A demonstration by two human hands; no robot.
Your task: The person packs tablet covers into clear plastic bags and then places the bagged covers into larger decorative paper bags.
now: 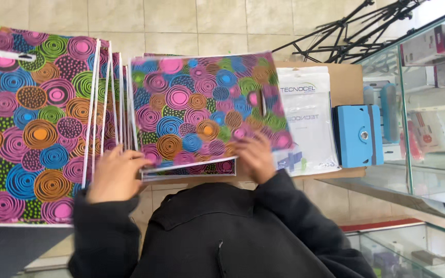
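A stack of flat bags (202, 110) printed with bright swirling circles in pink, blue, orange and green lies in front of me. My right hand (256, 154) presses on the lower right part of the top bag. At the stack's lower left corner, my left hand (114, 175) grips the edges of the bags. More bags of the same print (32, 118) are spread out on the left, fanned so that their white edges show. Both my sleeves are black.
A white plastic pouch (307, 121) lies right of the bags on a brown cardboard surface (348, 80). Beside it stands a blue tablet case (359, 136). A glass display case (428, 103) with boxed goods fills the right. Black tripod legs (351, 31) lie on the tiled floor.
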